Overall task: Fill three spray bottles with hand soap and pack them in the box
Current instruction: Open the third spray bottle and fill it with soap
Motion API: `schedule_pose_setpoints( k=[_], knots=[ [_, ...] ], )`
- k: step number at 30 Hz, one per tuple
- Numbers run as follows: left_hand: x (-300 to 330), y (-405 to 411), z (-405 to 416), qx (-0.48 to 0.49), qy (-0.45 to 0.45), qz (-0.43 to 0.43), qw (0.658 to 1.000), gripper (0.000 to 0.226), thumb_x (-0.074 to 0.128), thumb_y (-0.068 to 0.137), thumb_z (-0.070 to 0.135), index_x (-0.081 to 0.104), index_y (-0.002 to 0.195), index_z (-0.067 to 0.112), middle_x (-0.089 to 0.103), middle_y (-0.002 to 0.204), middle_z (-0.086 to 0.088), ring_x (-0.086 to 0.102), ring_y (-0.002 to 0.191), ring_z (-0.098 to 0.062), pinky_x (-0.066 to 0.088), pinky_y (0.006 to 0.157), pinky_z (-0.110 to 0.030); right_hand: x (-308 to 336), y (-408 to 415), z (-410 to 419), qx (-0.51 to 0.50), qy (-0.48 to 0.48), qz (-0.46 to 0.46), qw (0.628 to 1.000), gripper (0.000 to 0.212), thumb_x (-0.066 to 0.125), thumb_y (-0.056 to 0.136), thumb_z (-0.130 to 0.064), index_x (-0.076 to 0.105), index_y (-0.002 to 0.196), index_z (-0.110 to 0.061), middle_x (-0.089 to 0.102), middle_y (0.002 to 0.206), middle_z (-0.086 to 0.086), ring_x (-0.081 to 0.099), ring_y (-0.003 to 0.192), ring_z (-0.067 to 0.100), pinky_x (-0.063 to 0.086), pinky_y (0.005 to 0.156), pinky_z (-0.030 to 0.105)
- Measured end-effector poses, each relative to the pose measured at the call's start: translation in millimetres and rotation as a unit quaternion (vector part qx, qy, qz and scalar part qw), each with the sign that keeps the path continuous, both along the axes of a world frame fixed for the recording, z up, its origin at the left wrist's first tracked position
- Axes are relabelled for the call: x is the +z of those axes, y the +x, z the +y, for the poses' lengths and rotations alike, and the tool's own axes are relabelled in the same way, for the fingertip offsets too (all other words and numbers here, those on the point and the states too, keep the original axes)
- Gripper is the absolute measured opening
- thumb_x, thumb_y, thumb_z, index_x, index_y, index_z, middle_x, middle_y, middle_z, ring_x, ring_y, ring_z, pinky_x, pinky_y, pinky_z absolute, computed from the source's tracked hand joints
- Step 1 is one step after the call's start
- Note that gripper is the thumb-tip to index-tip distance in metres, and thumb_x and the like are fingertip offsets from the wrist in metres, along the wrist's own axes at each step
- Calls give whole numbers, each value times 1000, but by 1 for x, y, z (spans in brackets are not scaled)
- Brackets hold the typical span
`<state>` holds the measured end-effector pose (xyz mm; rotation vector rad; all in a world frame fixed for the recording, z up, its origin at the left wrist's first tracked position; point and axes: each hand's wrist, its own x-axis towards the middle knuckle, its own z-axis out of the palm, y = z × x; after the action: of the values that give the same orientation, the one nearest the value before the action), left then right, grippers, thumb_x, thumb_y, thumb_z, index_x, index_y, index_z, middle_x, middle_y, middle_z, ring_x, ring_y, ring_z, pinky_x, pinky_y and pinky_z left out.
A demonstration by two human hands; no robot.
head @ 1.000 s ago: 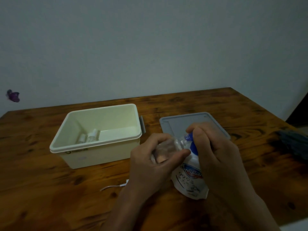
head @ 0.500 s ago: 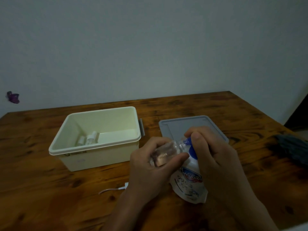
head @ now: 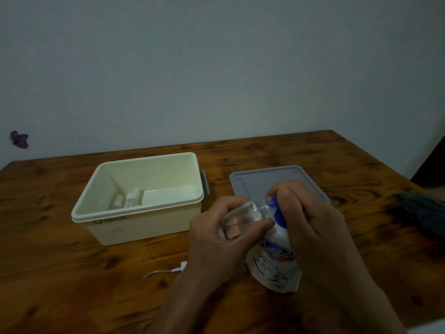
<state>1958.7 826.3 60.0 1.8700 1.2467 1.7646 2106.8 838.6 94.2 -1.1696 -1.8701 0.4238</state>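
One camera, worn on the person's head, looked forward and down across the wooden table (head: 72, 285) toward the wall (head: 216, 68) behind its far edge. It sat close above the near edge, so both forearms entered from the bottom of the frame. The wide lens took in the far right corner; the left edge was cut off.

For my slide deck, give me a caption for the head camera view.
Left hand tilts a clear bottle to the soap pouch held by the right hand.
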Motion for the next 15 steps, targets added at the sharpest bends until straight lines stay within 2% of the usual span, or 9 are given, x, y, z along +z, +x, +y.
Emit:
schedule_pose_setpoints(
  k=[3, 6, 8, 11, 15],
  knots=[
    [1, 0, 0, 1, 3, -10, 1000, 27, 65, 75, 63, 59, 90, 42, 64, 93, 28, 63, 77, 4, 47, 57, -6, 5, 1, -2, 4, 2, -19, 1000, 39, 18, 87, -55, 51, 87, -34, 58, 84, -9, 62, 66, 10, 51, 47, 34],
    [2, 0, 0, 5, 5, -10, 1000, 27, 58, 76, 71, 58, 95, 52, 63, 94, 30, 64, 79, 1, 50, 58, -10, 9, 0, -2, 18, 4, -12, 1000, 39, 20, 87, -53, 52, 85, -32, 56, 93, -17, 61, 66, 7, 50, 47, 25],
    [3, 0, 0, 1, 5, -9, 1000, 26, 58, 76, 70, 57, 96, 52, 63, 95, 30, 64, 79, 1, 50, 58, -9, 7, -1, -2, 17, 10, -4, 1000, 37, 21, 88, -51, 52, 85, -31, 57, 89, -13, 60, 64, 8, 48, 45, 23],
    [2, -1, 0, -5, 11, 2, 1000, 25, 61, 78, 64, 58, 93, 44, 63, 93, 29, 64, 78, 4, 48, 57, -6, 1, -2, -2, 11, 6, 22, 1000, 37, 23, 90, -49, 55, 88, -29, 59, 73, -1, 60, 66, 9, 45, 44, 22],
    [0, -2, -1, -7, 1, 0, 1000, 25, 61, 76, 66, 59, 93, 47, 64, 93, 21, 64, 75, 1, 48, 56, -9, 2, -1, -3, 4, -3, 4, 1000, 39, 21, 89, -53, 54, 86, -32, 59, 69, -1, 61, 64, 9, 46, 45, 25]
  ],
)
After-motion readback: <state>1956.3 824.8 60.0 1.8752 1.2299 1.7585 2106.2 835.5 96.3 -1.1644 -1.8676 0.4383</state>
